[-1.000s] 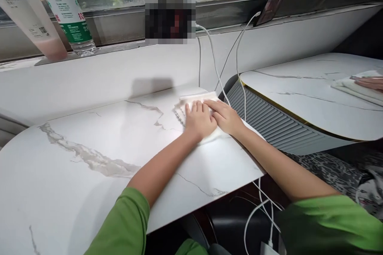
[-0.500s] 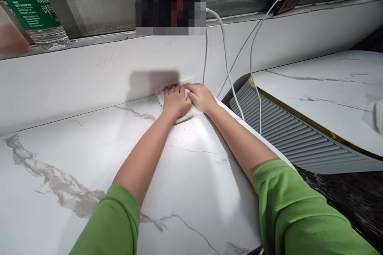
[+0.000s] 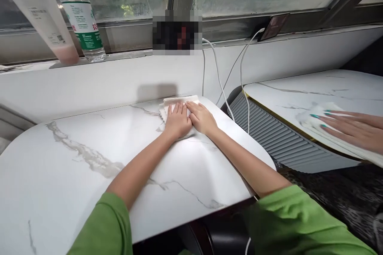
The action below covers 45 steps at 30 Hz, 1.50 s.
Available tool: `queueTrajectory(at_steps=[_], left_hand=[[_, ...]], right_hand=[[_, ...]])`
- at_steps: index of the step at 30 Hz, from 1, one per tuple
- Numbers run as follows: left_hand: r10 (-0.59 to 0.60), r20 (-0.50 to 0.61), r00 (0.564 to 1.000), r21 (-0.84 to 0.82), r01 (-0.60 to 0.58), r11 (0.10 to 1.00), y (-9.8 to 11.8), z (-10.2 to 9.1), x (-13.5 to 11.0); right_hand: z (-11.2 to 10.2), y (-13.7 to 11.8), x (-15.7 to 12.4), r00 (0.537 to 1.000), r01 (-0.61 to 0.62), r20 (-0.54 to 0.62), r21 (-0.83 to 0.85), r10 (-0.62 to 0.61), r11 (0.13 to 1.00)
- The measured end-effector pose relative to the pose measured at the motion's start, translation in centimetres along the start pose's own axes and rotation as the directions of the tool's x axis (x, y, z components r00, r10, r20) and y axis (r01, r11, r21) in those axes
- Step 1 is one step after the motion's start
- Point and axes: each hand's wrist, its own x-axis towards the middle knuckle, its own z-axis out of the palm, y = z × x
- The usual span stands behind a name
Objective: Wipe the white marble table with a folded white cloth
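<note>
A white cloth (image 3: 176, 101) lies at the far right part of a white marble table (image 3: 89, 155), close to the wall. My left hand (image 3: 177, 120) lies flat on the cloth with its fingers stretched out. Beside it, touching, my right hand (image 3: 201, 117) presses flat on the same cloth. Both arms wear green sleeves. Most of the cloth is hidden under the two hands.
A water bottle (image 3: 80, 16) and a plastic cup with a pink drink (image 3: 44, 20) stand on the window sill. White cables (image 3: 221, 83) hang from the sill into the gap. On a second marble table (image 3: 287, 99), another person's hands (image 3: 350, 125) press a white cloth.
Both hands with the cloth pushed away to the wall, then came back a little toward me. The other person's hands have slid into view on the right table.
</note>
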Motion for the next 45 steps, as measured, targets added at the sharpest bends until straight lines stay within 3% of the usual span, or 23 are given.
queueTrajectory(at_steps=[6,10,12,15,19,23,30,34,39,45], left_hand=[[0.069,-0.006,0.998,0.019,-0.069,0.997,1.6,-1.5,-11.4],[0.126,-0.044,0.991,0.017,-0.126,0.992,1.7,-2.4,-19.0],[0.153,-0.052,0.987,0.018,-0.152,0.988,1.2,-2.8,-21.5],[0.135,-0.035,0.990,0.018,-0.134,0.991,0.3,-3.3,-22.9],[0.023,0.026,0.999,-0.011,-0.023,1.000,-1.0,-3.7,-21.3],[-0.093,0.047,0.995,-0.032,0.095,0.995,-3.5,-3.9,-17.0],[-0.086,0.010,0.996,0.015,0.086,0.996,-10.8,-4.5,-8.3],[-0.098,-0.024,0.995,0.042,0.099,0.994,-13.7,-4.5,-4.7],[-0.108,-0.076,0.991,0.047,0.112,0.993,-15.0,-4.2,-2.6],[-0.119,-0.072,0.990,0.049,0.123,0.991,-15.0,-3.8,-2.8]], right_hand=[[-1.9,-5.5,-8.8,0.994,0.036,0.097,0.113,-0.047,0.993],[-3.6,-9.7,-14.5,0.974,0.142,0.156,0.163,-0.167,0.976],[-4.2,-11.6,-16.2,0.958,0.212,0.163,0.143,-0.235,0.967],[-4.4,-13.2,-16.8,0.948,0.267,0.158,0.075,-0.275,0.961],[-3.0,-13.6,-14.1,0.949,0.273,0.160,0.018,-0.272,0.962],[-0.8,-13.3,-9.1,0.966,0.226,0.138,-0.034,-0.220,0.973],[2.6,-12.7,1.7,0.979,0.126,0.165,-0.044,-0.117,0.991],[3.9,-12.0,6.4,0.978,0.113,0.178,-0.004,-0.110,0.994],[5.0,-10.7,8.8,0.985,0.142,0.093,0.050,-0.146,0.989],[5.2,-10.6,8.4,0.987,0.148,0.057,0.063,-0.152,0.987]])
